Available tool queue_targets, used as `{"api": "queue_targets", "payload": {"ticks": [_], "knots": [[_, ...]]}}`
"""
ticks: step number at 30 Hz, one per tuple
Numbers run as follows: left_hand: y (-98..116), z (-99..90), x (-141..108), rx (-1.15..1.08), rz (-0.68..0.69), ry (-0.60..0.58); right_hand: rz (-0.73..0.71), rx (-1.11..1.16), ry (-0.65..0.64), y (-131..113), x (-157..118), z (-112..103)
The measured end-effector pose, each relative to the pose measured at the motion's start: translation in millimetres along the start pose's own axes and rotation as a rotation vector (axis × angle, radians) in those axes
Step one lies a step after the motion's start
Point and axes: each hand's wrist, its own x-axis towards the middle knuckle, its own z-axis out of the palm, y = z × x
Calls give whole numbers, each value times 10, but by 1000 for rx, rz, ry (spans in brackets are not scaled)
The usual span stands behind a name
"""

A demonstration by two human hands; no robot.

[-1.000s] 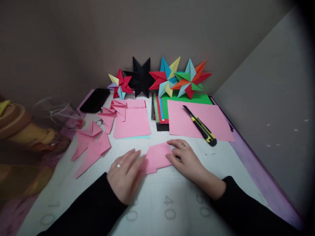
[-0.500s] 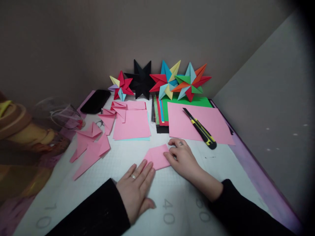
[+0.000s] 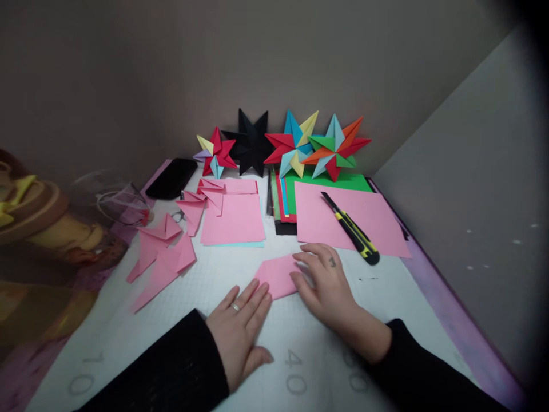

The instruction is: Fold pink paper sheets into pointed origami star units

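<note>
Seems mid-fold: pressing pink paper (image 3: 279,277) with flat left hand (image 3: 235,335), touching with curled right hand (image 3: 329,286) (thumbs apart from fingers). Got folded pink units (image 3: 151,246) done, pink squares (image 3: 234,222) left.

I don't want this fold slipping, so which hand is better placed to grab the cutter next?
Probably the right hand: it is nearer the cutter, which lies beyond it, slightly to its right. The left hand lies partly on the folded pink paper, so it could likely hold that steady.
</note>
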Motion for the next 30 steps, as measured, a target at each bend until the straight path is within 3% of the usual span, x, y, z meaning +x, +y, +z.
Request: {"api": "queue_targets", "payload": {"ticks": [3, 7, 12, 16, 18, 21, 25, 27, 30], "knots": [[3, -28, 10, -17, -2, -19, -130, 71, -231, -124, 172, -21], [-1, -64, 4, -12, 18, -36, -165, 79, -531, -243, 469, 71], [41, -54, -68, -11, -26, -10, -148, -23, -697, -296, 657, 156], [-46, -34, -134, -164, -61, 187, -112, -53, -811, -288, 704, 111], [-167, -44, -139, -323, -112, 373, -107, 11, -797, -280, 687, 67], [-346, -97, -106, -626, -309, 595, -16, 210, -613, -298, 603, -28], [-405, -201, -41, -1106, -558, 714, -1, 370, -320, -376, 458, -168], [-367, -240, -27, -1250, -582, 771, -17, 414, -270, -409, 409, -206], [-303, -275, -42, -1281, -583, 856, -28, 447, -270, -434, 380, -213]]}}
